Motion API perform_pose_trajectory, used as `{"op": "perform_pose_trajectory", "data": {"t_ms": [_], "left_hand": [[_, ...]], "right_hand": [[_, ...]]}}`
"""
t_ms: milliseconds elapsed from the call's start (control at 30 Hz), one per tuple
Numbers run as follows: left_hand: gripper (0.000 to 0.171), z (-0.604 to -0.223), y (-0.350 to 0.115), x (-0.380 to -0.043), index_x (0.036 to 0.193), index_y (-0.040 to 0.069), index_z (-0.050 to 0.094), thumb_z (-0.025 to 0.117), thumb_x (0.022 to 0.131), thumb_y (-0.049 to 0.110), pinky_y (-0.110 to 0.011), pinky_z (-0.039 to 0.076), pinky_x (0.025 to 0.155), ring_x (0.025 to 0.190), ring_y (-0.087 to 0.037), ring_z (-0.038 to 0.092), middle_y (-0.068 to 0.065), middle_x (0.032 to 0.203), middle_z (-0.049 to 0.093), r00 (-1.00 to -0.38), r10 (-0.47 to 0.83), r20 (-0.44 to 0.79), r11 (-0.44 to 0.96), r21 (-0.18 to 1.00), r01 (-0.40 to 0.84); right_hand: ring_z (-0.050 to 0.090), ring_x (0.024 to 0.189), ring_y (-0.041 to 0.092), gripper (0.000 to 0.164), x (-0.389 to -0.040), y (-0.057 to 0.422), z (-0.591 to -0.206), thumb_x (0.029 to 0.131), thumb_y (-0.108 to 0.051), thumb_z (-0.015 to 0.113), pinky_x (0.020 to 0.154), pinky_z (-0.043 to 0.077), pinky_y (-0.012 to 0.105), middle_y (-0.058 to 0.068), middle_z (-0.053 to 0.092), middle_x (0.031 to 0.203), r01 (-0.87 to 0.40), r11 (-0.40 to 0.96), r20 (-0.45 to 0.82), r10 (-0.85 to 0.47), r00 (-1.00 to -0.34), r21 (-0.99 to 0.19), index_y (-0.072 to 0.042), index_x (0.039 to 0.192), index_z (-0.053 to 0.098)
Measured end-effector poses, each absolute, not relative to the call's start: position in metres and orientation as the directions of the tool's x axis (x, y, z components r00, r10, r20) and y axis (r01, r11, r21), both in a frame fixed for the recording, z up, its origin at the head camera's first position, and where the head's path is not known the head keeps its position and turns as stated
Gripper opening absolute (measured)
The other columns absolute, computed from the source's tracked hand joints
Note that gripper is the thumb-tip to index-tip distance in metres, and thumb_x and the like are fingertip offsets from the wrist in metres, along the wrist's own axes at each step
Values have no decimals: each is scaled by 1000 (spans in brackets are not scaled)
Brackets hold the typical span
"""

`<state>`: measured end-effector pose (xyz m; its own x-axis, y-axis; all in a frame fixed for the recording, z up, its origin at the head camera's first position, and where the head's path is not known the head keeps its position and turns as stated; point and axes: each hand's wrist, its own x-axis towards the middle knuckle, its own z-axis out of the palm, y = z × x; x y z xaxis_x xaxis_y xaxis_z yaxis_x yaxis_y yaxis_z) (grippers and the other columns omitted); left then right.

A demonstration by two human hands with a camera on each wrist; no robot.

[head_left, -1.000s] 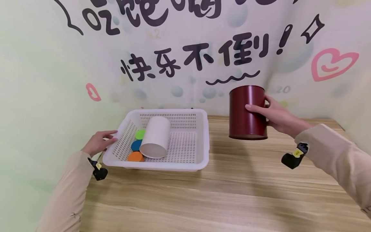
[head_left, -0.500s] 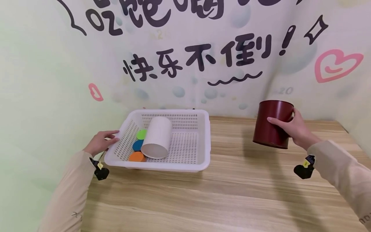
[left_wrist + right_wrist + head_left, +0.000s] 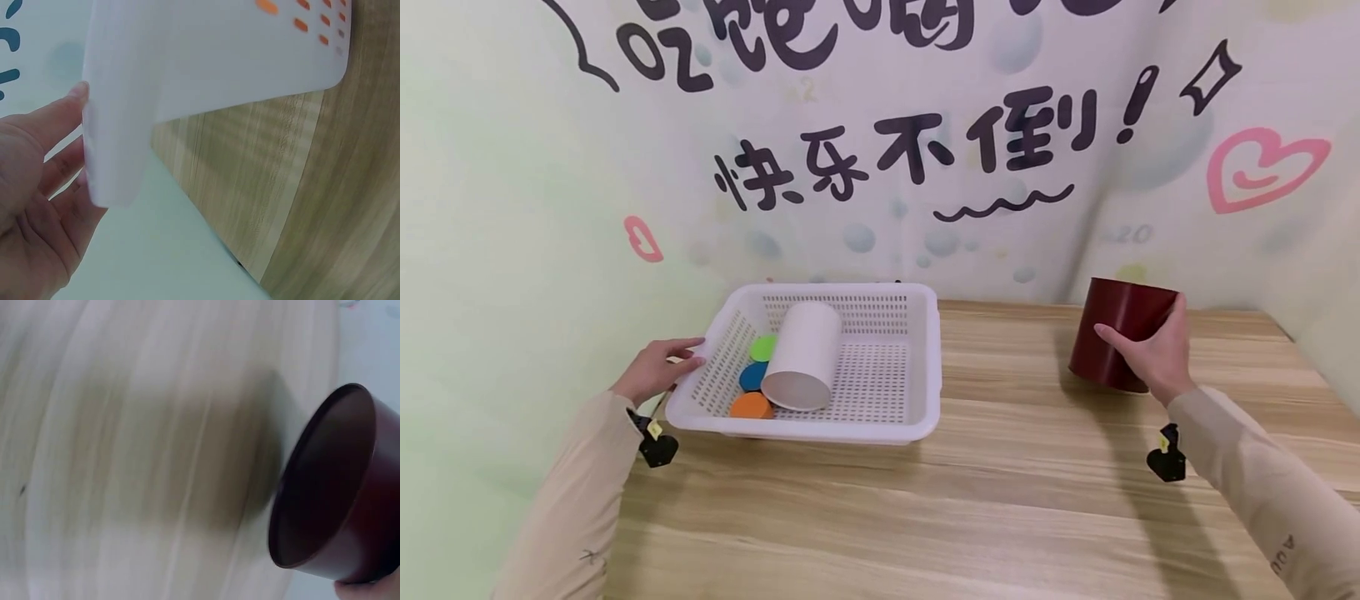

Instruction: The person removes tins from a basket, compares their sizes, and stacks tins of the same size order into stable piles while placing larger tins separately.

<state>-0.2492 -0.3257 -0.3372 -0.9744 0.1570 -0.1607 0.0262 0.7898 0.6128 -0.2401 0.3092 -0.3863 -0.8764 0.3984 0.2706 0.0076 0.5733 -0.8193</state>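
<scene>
My right hand (image 3: 1157, 350) grips a dark red canister (image 3: 1116, 337) at the right, with the thumb across its near side. The canister is tilted and hangs low over the table. In the right wrist view the canister (image 3: 369, 506) shows a dark, hollow-looking end, and only a bit of the hand appears at the corner. On the left, my left hand (image 3: 655, 369) pinches the rim of a white plastic basket (image 3: 927, 358). Close up in the left wrist view, thumb and fingertips of the left hand (image 3: 47, 181) meet the basket's rim (image 3: 119, 125).
Inside the basket a white cylinder (image 3: 808, 350) lies on its side. Along its left are green (image 3: 763, 347), blue (image 3: 753, 377) and orange (image 3: 751, 406) round pieces. Behind the wood-grain table (image 3: 925, 517) hangs a printed wall cloth (image 3: 880, 225).
My right hand has carried the canister to the right and lower, tilting it along the way. The left hand and the basket have stayed in place.
</scene>
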Motion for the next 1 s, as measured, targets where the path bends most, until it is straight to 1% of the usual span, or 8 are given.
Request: {"op": "perform_pose_trajectory", "data": {"t_ms": [67, 167, 300, 367, 533, 667, 767, 1000], "left_hand": [[56, -338, -326, -250, 135, -3, 29, 51, 91, 23, -34, 51, 68, 79, -24, 56, -28, 113, 44, -974, 161, -159, 790, 613, 30], [55, -338, -327, -250, 135, -4, 30, 51, 91, 22, -34, 51, 67, 78, -23, 56, -28, 112, 44, -974, 165, -153, 792, 609, 39], [55, -339, -327, -251, 135, -3, 30, 51, 91, 23, -34, 51, 67, 79, -24, 55, -27, 112, 44, -974, 164, -155, 791, 611, 36], [55, -339, -327, -251, 135, -2, 30, 51, 91, 23, -34, 51, 67, 79, -24, 55, -27, 113, 44, -974, 163, -158, 789, 614, 32], [56, -340, -326, -252, 135, -2, 30, 51, 91, 24, -34, 51, 67, 80, -24, 56, -28, 114, 43, -974, 161, -162, 787, 617, 27], [56, -340, -326, -252, 135, -2, 30, 51, 90, 24, -33, 51, 67, 80, -24, 56, -28, 114, 43, -973, 166, -159, 786, 617, 33], [56, -340, -326, -252, 135, -2, 30, 51, 90, 24, -33, 51, 67, 80, -24, 56, -28, 115, 43, -973, 166, -158, 789, 613, 35], [56, -339, -328, -252, 135, -2, 30, 51, 91, 24, -33, 51, 67, 81, -25, 56, -28, 114, 43, -974, 161, -157, 792, 610, 33]], "right_hand": [[30, 110, 30, 91, -240, 311, -389, 70, -36, 72, 85, 32, 48, 15, 30, 123, -12, 588, 311, 409, -858, -809, -9, 135, 13], [26, 114, 29, 96, -238, 312, -394, 69, -30, 74, 90, 29, 48, 14, 27, 126, -55, 587, 354, 407, -842, -807, -14, 138, 10], [22, 120, 28, 103, -237, 316, -399, 67, -23, 76, 98, 22, 45, 13, 22, 134, -107, 573, 389, 397, -831, -813, -21, 141, 4], [23, 121, 27, 104, -237, 318, -401, 66, -22, 76, 100, 21, 43, 12, 21, 135, -125, 568, 401, 393, -827, -813, -23, 141, 4], [26, 120, 26, 102, -236, 321, -405, 66, -21, 77, 100, 23, 40, 11, 24, 135, -119, 557, 381, 381, -843, -822, -22, 140, 7], [23, 123, 27, 101, -229, 325, -407, 69, -21, 75, 100, 22, 42, 12, 20, 138, -88, 533, 323, 365, -873, -842, -24, 139, 3], [22, 123, 29, 102, -228, 330, -412, 68, -22, 76, 99, 22, 45, 13, 18, 137, -104, 525, 321, 341, -884, -845, -25, 138, 2], [29, 116, 26, 103, -247, 370, -460, 68, -23, 76, 95, 29, 42, 10, 21, 135, -115, 509, 304, 305, -902, -853, -36, 135, -1]]}}
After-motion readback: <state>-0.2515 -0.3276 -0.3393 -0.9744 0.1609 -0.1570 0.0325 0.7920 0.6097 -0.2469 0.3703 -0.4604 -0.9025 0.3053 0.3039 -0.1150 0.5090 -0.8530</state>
